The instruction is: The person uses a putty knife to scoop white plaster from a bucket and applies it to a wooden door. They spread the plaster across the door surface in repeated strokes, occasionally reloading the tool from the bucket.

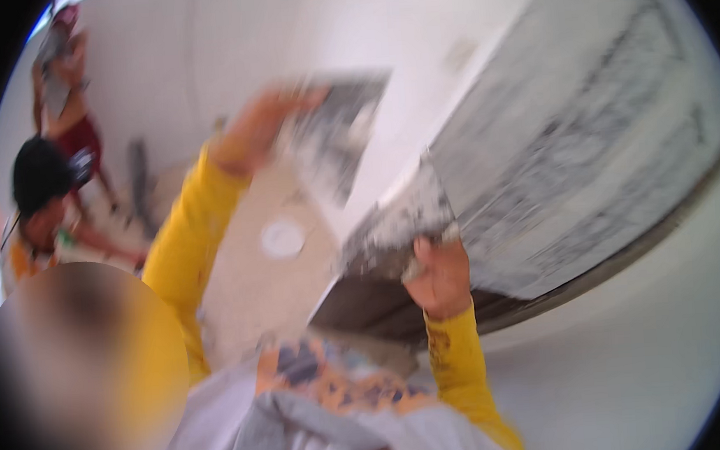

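My left hand point(257, 131), in a yellow sleeve, is raised and smeared by motion. Its fingers lie closed along the upper left edge of a flat plate point(342, 131) streaked dark grey and white. Lower down and to the right, my right hand point(444, 276) grips a second flat plate point(400, 214) coated with whitish paste, the thumb on its face. This plate overlaps the near end of a pale surface point(570, 154) with dark grey smears. Blur hides whether the two touch.
At the left, a person in a dark cap point(41, 178) bends low, and another person point(68, 94) stands farther back by the wall. A round white object point(283, 239) lies on the beige floor point(249, 302). A white wall point(616, 366) curves along the right.
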Demonstrator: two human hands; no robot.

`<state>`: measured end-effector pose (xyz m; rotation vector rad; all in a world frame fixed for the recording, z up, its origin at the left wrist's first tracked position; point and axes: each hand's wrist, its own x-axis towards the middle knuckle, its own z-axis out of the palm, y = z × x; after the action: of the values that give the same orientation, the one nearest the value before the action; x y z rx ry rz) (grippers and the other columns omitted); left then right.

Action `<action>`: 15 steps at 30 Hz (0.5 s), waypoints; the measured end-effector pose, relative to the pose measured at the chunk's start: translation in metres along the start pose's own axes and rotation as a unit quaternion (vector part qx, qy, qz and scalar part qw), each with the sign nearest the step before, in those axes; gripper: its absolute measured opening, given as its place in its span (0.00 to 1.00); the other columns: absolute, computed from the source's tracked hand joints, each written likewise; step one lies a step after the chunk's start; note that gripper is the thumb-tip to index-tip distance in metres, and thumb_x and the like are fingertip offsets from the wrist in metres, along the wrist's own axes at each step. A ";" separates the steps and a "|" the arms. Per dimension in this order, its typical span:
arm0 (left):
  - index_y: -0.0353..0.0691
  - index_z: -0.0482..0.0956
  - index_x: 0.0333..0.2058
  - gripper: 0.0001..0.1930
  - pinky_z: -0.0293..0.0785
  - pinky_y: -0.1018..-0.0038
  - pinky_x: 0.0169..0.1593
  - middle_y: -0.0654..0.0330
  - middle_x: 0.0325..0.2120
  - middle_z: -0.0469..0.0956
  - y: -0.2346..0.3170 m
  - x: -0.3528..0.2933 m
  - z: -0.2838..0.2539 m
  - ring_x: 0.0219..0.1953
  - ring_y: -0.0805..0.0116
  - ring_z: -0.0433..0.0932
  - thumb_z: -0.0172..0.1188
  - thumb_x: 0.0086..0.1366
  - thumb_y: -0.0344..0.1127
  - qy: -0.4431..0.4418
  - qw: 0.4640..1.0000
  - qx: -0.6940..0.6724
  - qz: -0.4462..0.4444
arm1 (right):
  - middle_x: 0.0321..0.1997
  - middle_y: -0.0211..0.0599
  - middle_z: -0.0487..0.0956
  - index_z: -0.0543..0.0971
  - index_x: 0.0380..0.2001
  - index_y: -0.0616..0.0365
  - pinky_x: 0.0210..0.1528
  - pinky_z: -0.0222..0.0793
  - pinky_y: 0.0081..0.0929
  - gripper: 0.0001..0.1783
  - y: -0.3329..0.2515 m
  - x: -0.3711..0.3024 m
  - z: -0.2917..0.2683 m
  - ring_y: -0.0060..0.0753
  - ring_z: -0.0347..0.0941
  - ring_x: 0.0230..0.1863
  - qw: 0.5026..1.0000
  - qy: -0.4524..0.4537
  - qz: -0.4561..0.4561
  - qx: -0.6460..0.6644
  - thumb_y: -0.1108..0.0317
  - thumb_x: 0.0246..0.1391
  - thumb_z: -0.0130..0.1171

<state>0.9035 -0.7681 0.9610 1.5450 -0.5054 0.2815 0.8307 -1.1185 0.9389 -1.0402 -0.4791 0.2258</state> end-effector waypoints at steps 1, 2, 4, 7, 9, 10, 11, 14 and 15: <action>0.33 0.76 0.58 0.29 0.77 0.68 0.49 0.52 0.48 0.82 -0.033 0.011 0.014 0.43 0.63 0.83 0.62 0.66 0.50 -0.004 0.984 -0.161 -0.075 | 0.53 0.41 0.81 0.78 0.54 0.63 0.55 0.75 0.35 0.19 -0.028 0.009 -0.016 0.33 0.78 0.52 0.973 -0.001 -0.118 -0.199 0.82 0.58 0.59; 0.32 0.76 0.58 0.28 0.78 0.67 0.50 0.52 0.48 0.82 -0.067 0.030 0.038 0.44 0.63 0.83 0.61 0.67 0.47 -0.036 0.955 -0.269 -0.121 | 0.51 0.42 0.82 0.79 0.54 0.64 0.54 0.76 0.33 0.19 -0.066 0.024 -0.025 0.32 0.79 0.50 0.951 0.018 -0.187 -0.247 0.81 0.58 0.61; 0.30 0.75 0.58 0.25 0.80 0.67 0.52 0.52 0.49 0.83 -0.125 0.063 0.084 0.45 0.63 0.84 0.60 0.69 0.42 -0.076 0.887 -0.416 -0.183 | 0.47 0.44 0.83 0.80 0.53 0.67 0.51 0.76 0.28 0.19 -0.133 0.050 -0.042 0.31 0.81 0.45 0.949 0.039 -0.260 -0.176 0.78 0.57 0.64; 0.27 0.65 0.66 0.29 0.76 0.67 0.61 0.50 0.56 0.78 -0.148 0.117 0.155 0.53 0.62 0.81 0.58 0.71 0.36 -0.162 0.823 -0.511 -0.188 | 0.36 0.35 0.84 0.79 0.55 0.68 0.43 0.73 0.19 0.21 -0.254 0.117 -0.041 0.17 0.76 0.37 0.614 0.182 -0.494 -0.589 0.70 0.61 0.65; 0.28 0.56 0.70 0.34 0.72 0.67 0.64 0.51 0.61 0.73 -0.123 0.057 0.146 0.58 0.62 0.78 0.57 0.72 0.36 -0.176 0.820 -0.503 -0.208 | 0.28 0.27 0.74 0.81 0.58 0.54 0.31 0.63 0.18 0.19 -0.312 0.165 -0.028 0.15 0.63 0.27 0.517 0.201 -0.521 -0.648 0.67 0.64 0.59; 0.28 0.57 0.70 0.33 0.73 0.68 0.63 0.52 0.61 0.73 -0.113 0.052 0.125 0.57 0.63 0.78 0.57 0.72 0.36 -0.155 0.835 -0.497 -0.179 | 0.24 0.26 0.69 0.81 0.58 0.48 0.27 0.57 0.20 0.19 -0.340 0.168 0.064 0.17 0.58 0.24 0.476 0.190 -0.558 -0.653 0.68 0.65 0.56; 0.29 0.56 0.71 0.33 0.72 0.67 0.64 0.52 0.61 0.73 -0.121 0.060 0.129 0.58 0.63 0.78 0.55 0.73 0.35 -0.170 0.832 -0.500 -0.168 | 0.26 0.34 0.76 0.82 0.58 0.46 0.31 0.66 0.25 0.21 -0.375 0.186 0.088 0.25 0.68 0.25 0.402 0.202 -0.576 -0.683 0.69 0.63 0.54; 0.32 0.54 0.72 0.33 0.70 0.66 0.66 0.52 0.62 0.72 -0.144 0.079 0.156 0.58 0.63 0.77 0.53 0.73 0.34 -0.222 0.811 -0.511 -0.178 | 0.38 0.47 0.84 0.82 0.57 0.40 0.45 0.74 0.37 0.24 -0.464 0.217 0.123 0.50 0.79 0.38 0.273 0.247 -0.551 -0.749 0.67 0.58 0.52; 0.32 0.54 0.72 0.33 0.70 0.66 0.65 0.52 0.62 0.72 -0.141 0.077 0.158 0.58 0.64 0.77 0.53 0.74 0.34 -0.229 0.805 -0.518 -0.178 | 0.42 0.49 0.85 0.82 0.57 0.37 0.50 0.74 0.39 0.25 -0.478 0.224 0.137 0.56 0.79 0.43 0.273 0.272 -0.522 -0.761 0.67 0.56 0.51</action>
<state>1.0169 -0.9387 0.8670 0.5660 -0.5827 -0.6132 0.9393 -1.1593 1.4716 -2.1760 -0.5511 -2.2797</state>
